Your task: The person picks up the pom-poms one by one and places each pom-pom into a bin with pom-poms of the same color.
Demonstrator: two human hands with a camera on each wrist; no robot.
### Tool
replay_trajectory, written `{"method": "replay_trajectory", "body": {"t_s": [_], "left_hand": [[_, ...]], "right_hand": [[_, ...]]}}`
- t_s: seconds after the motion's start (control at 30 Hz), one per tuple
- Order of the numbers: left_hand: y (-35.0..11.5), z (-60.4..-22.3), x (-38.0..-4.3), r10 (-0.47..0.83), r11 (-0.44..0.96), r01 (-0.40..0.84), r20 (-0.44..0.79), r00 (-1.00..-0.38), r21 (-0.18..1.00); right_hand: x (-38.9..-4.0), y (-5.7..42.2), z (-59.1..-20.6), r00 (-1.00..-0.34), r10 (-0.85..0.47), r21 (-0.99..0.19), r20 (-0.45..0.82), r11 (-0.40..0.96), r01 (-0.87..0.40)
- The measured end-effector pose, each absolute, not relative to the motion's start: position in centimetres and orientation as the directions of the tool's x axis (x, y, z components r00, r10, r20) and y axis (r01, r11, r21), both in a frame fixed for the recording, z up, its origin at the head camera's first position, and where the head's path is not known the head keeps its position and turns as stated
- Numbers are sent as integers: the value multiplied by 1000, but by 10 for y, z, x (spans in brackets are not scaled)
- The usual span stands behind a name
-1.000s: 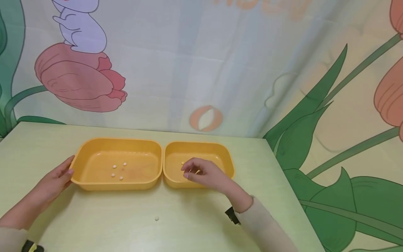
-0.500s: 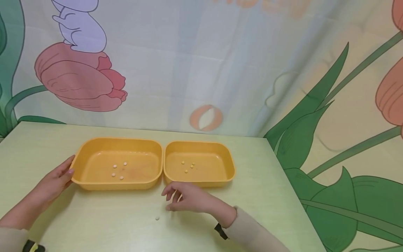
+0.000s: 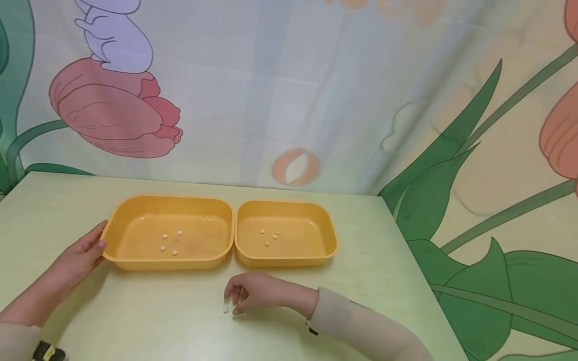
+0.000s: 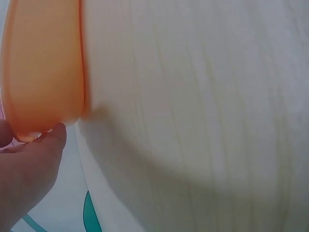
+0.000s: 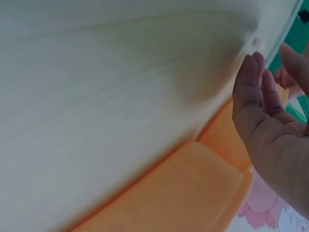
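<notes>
My left hand holds the left end of a large yellow plastic tray. Its thumb and fingers are on either side of the rim, as the left wrist view also shows for the tray. Several small whitish round pieces lie in that tray. In front of the trays, my right hand hovers low over the table with bent fingers, thumb apart, nothing between them. A single small whitish round piece lies on the table right at its fingertips; the right wrist view shows this piece just beyond the fingers.
A smaller yellow tray stands against the large tray's right end, with several small yellow round pieces in it. Both trays sit on a pale table. Behind the table hangs a printed cloth with flowers.
My right hand has moved from above the smaller tray forward and left, down to the loose piece on the table. The left hand stays on the large tray.
</notes>
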State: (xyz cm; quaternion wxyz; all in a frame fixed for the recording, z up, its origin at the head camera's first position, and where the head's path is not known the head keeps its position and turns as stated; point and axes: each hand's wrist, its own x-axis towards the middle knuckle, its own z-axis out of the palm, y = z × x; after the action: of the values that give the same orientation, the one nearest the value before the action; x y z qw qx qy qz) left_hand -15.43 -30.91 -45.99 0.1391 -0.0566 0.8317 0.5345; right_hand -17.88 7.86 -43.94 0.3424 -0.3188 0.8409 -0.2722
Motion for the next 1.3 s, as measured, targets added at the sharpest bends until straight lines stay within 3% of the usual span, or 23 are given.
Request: {"method": "replay_trajectory", "body": {"t_s": [0.6, 1.3], "left_hand": [[-310, -461, -153, 76, 409, -211, -264, -961, 888], [-311, -464, -153, 81, 415, -198, -252, -964, 888]], "right_hand": [[-173, 65, -448, -529, -758, -508, -381, 650, -565], [-176, 59, -440, -472, -802, -527, -366, 597, -605]]}}
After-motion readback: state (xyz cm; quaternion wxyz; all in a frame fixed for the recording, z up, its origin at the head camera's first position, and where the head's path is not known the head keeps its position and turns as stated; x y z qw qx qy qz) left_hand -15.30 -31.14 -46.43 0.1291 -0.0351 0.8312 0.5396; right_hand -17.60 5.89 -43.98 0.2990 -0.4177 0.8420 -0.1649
